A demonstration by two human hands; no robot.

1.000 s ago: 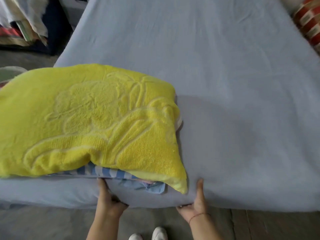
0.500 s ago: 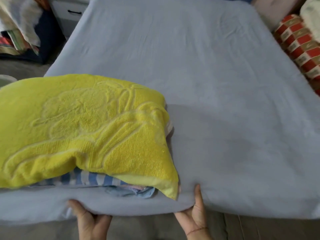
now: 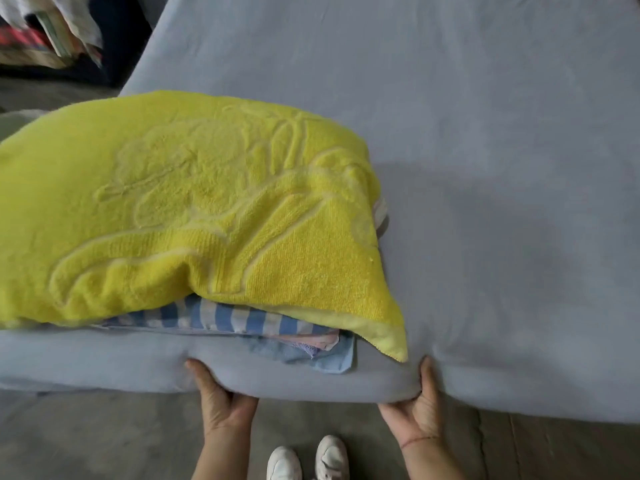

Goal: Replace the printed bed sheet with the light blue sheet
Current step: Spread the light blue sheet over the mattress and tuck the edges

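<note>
The light blue sheet [image 3: 485, 168] lies spread over the whole bed, smooth across the far and right parts, and wraps down over the near edge, where it bulges into a rounded fold. Both grips are on that near edge, below the fold. The left grip [image 3: 221, 398] has its thumb laid up on the sheet's front face and its fingers tucked out of sight under the hem, so the edge sits pinched between thumb and fingers. The right grip [image 3: 414, 408], well to the right of it, holds the same edge the same way: thumb pointing up against the cloth, fingers curled under it. The stretch of sheet between the two grips sags slightly.

Just beyond the grips, on the sheet's near left part, lies a pillow under a yellow towel [image 3: 190, 209] with a raised pattern, its near right corner hanging just above the edge. A blue and white striped cloth [image 3: 214, 315] shows from under the towel, with a pink cloth [image 3: 320, 339] and a small blue cloth [image 3: 329, 358] poking out beside it. A red thread [image 3: 419, 441] circles the right wrist. White shoes [image 3: 308, 459] stand on the grey floor [image 3: 86, 438] between the forearms, and a pile of fabrics [image 3: 45, 29] sits at the far left
</note>
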